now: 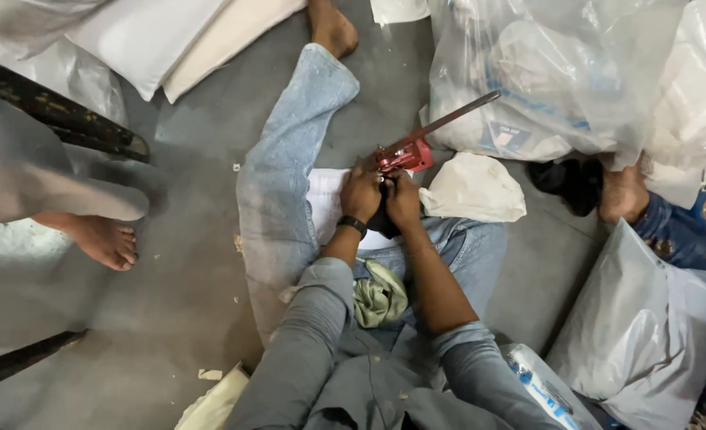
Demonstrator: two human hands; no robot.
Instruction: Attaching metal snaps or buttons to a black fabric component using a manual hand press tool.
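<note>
I sit on the floor with my legs in blue jeans. My left hand (360, 193) and my right hand (403, 199) are pressed together over a dark piece of fabric (384, 218), both gripping it. Just above my fingers stands a red hand press tool (402, 155) with a long metal lever (453, 118) slanting up to the right. A white cloth (327, 197) lies under my hands on my lap. A black band sits on my left wrist (352, 225).
A green rag (379, 296) lies in my lap. A crumpled white cloth (472, 189) lies right of the tool. Clear plastic bags of goods (552, 72) fill the upper right, grey bags (640, 326) the lower right. Other people's bare feet (102, 239) (622, 193) rest nearby.
</note>
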